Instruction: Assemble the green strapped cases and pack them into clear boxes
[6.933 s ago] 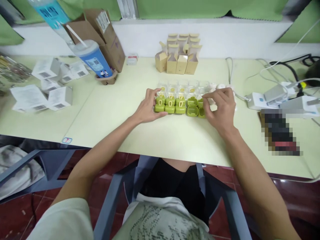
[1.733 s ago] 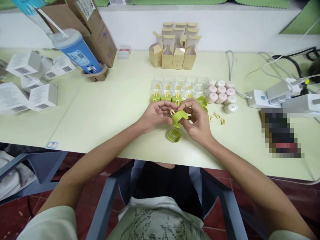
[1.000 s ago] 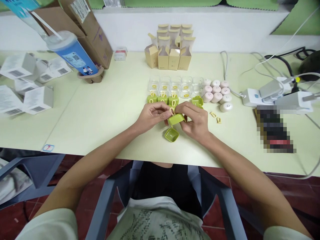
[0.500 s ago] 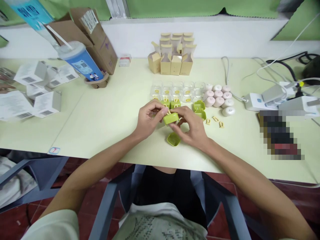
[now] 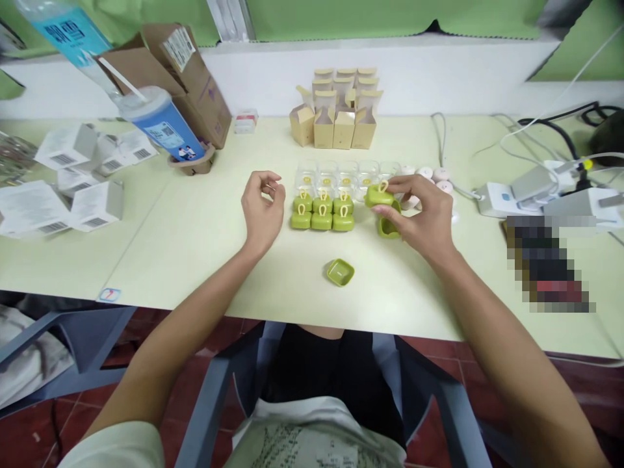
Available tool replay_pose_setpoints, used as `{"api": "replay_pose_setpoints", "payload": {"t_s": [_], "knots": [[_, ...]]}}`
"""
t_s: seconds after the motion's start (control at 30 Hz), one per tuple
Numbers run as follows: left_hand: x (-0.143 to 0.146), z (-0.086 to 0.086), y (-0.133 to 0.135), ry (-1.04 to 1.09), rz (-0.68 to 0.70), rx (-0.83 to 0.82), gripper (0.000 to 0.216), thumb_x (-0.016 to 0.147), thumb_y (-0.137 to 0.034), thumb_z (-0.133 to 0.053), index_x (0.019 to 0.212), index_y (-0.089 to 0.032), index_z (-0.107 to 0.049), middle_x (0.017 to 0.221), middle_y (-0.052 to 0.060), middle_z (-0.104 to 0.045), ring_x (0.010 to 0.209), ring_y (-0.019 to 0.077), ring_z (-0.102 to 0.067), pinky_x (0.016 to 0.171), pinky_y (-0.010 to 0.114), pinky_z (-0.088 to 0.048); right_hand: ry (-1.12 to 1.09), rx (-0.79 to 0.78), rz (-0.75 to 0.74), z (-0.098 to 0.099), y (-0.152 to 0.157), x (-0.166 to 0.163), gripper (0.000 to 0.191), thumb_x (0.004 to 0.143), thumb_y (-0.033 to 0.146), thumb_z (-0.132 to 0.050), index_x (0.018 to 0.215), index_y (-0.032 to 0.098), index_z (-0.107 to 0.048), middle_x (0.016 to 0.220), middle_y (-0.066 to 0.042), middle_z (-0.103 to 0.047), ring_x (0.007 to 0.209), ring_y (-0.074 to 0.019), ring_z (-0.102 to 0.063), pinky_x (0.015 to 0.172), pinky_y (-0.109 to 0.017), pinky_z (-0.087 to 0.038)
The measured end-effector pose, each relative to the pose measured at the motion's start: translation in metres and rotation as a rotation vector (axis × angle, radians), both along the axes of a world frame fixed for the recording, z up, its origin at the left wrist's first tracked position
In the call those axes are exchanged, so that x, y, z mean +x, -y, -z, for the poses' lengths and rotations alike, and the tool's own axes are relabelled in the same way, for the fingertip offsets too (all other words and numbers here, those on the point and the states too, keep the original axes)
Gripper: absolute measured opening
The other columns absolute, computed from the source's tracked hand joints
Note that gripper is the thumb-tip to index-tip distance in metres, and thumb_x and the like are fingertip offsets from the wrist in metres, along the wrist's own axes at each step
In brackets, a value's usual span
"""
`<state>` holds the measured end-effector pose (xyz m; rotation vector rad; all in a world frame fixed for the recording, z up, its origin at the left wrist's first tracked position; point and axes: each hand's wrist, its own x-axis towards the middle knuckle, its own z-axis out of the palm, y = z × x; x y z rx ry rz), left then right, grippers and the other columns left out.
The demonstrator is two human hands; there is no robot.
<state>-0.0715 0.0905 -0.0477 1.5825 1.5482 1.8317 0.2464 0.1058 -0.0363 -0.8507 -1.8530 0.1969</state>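
Note:
My right hand [image 5: 426, 218] pinches a small green cap with a yellow loop [image 5: 379, 194] between thumb and fingers, above the table. Beneath it lies a green cup-shaped piece [image 5: 389, 227], partly covered by the hand. My left hand [image 5: 263, 207] hovers empty, its fingers loosely curled and the thumb apart. Between the hands, several green caps with yellow loops [image 5: 322, 219] stand in two rows. Nearer the table's front, a hollow green piece [image 5: 340, 272] lies open side up. Behind the rows are clear plastic cups [image 5: 348, 175] with yellow marks.
Pale pink and white rounded pieces [image 5: 441, 174] sit partly behind my right hand. Small open cardboard boxes [image 5: 344, 127] stand by the wall. To the right are power strips [image 5: 507, 197] with cables; to the left, a blue drink cup [image 5: 168, 127] and white boxes [image 5: 96, 205].
My hands have moved apart, the left one back to the left. Another green cap now stands in the front row. My right hand has moved right and holds a green cap there.

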Motion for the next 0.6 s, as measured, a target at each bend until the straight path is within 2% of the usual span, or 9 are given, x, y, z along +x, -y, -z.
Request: {"api": "replay_pose_setpoints", "payload": {"t_s": [0.1,0.2,0.37,0.6], "knots": [[-0.009,0.012,-0.014,-0.024,-0.018,-0.186,0.014,0.091,-0.014,-0.077,0.099,-0.022,-0.069,0.094,-0.001,-0.07,0.08,0.0131,-0.06,0.081,0.026,-0.052,0.134,-0.02,0.002,0.006,-0.006,0.006,0.04,0.096,0.062,-0.085,0.108,0.024,-0.079,0.118,-0.012,-0.083,0.106,-0.0315,-0.079,0.088,-0.047,-0.064],[-0.008,0.016,-0.016,-0.03,0.02,-0.321,0.016,0.091,-0.009,-0.067,0.1,-0.022,-0.066,0.098,0.0,-0.071,0.084,0.0145,-0.064,0.084,0.027,-0.055,0.222,-0.018,0.015,0.013,-0.005,0.002,0.037,0.101,0.059,-0.078,0.111,0.023,-0.08,0.12,-0.013,-0.081,0.109,-0.0328,-0.077,0.093,-0.049,-0.063],[-0.004,0.015,-0.013,-0.019,0.076,-0.321,0.016,0.09,-0.009,-0.063,0.098,-0.023,-0.064,0.096,0.0,-0.07,0.088,0.016,-0.067,0.085,0.029,-0.057,0.323,-0.014,0.073,0.02,-0.004,-0.002,0.029,0.102,0.048,-0.079,0.112,0.021,-0.081,0.116,-0.014,-0.081,0.107,-0.0358,-0.075,0.092,-0.052,-0.061],[-0.001,0.013,-0.011,-0.035,0.094,-0.348,0.012,0.09,-0.013,-0.063,0.098,-0.022,-0.066,0.091,0.0,-0.069,0.082,0.0158,-0.067,0.075,0.028,-0.055,0.268,-0.047,0.001,0.025,-0.005,-0.003,0.02,0.098,0.037,-0.084,0.109,0.021,-0.079,0.114,-0.013,-0.078,0.1,-0.0312,-0.077,0.087,-0.046,-0.064]]}}
